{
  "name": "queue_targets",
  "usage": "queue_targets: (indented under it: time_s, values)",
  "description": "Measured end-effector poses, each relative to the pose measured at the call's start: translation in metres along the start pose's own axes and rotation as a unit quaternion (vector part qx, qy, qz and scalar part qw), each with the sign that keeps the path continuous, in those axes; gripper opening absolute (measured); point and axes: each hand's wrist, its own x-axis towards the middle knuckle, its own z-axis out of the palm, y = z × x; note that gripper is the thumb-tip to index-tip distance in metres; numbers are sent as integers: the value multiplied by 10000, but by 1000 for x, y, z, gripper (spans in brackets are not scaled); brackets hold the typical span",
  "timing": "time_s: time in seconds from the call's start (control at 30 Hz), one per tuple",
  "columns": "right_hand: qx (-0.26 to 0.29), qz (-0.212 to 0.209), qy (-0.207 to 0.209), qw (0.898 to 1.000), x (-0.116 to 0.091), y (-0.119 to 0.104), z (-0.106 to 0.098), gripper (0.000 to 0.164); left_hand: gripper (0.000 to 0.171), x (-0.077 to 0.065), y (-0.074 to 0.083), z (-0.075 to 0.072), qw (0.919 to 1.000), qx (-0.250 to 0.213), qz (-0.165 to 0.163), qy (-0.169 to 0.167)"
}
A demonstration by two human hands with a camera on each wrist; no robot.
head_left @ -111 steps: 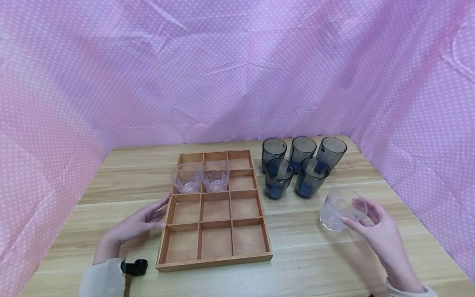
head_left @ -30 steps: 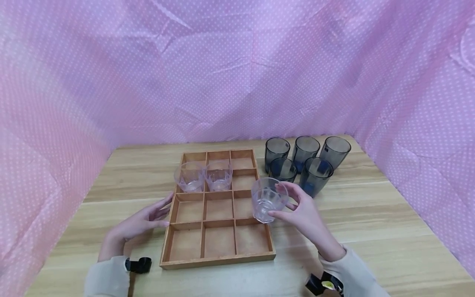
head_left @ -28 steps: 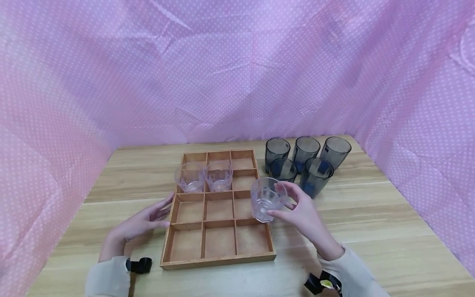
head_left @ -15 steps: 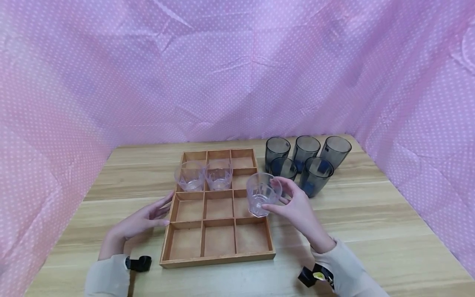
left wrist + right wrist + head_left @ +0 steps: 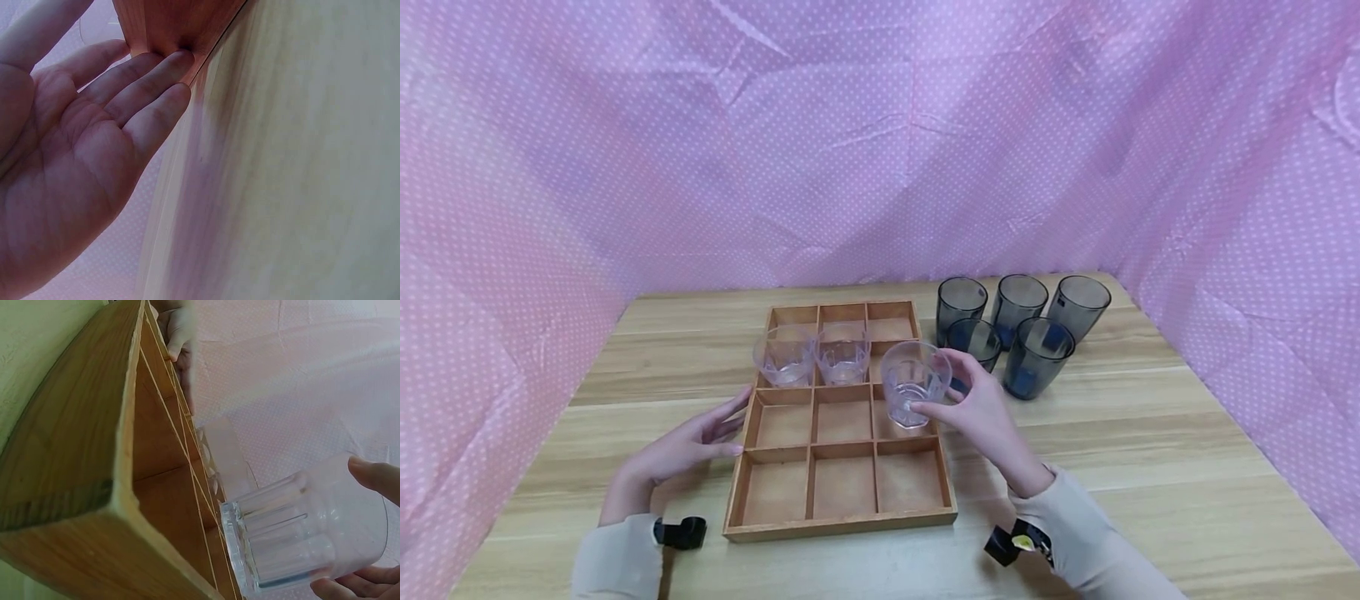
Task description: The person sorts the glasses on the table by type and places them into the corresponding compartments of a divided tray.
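Observation:
My right hand (image 5: 977, 408) grips a clear faceted cup (image 5: 914, 375) between thumb and fingers. The cup hangs over the right column of a wooden compartment tray (image 5: 841, 527), around the second and third rows from the back. In the right wrist view its thick base (image 5: 240, 550) is just above the divider edges. My left hand (image 5: 681, 450) rests against the tray's left side, fingers fairly straight; in the left wrist view the fingertips (image 5: 181, 59) touch the wooden wall. Two more clear cups, one on the left (image 5: 784, 358) and one in the middle (image 5: 842, 357), stand in the second row from the back.
Several smoky grey glasses (image 5: 1037, 358) stand grouped on the table just right of the tray's back half. The wooden table (image 5: 1150, 467) reaches to a pink dotted cloth (image 5: 880, 167) at the back and sides. Each wrist carries a black strap device (image 5: 681, 533).
The right hand has carried the clear cup from the table's right side leftward over the tray, drifting further left and slightly back in the last second. The left hand stays at the tray's side.

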Motion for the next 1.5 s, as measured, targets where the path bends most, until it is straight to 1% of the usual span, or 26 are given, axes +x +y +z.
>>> queue_targets:
  time_s: [0.5, 0.73, 1.0, 1.3, 1.5]
  values:
    - [-224, 55, 193, 9995, 14, -1, 14, 75, 87, 0, -2, 0, 10000, -9, 26, 18]
    - [-396, 82, 310, 9987, 20, -2, 19, 78, 86, 0, -2, 1, 10000, -33, -28, 40]
    - [-472, -51, 383, 9981, 27, -4, 22, 78, 86, -1, -3, 0, 9999, -61, -61, 53]
    - [-437, -185, 605, 9970, 33, -9, 28, 79, 86, -1, -4, 0, 10000, -48, -55, 43]
    - [-617, -185, 747, 9951, 38, -8, 31, 78, 87, 0, -3, 0, 10000, -52, -43, 34]
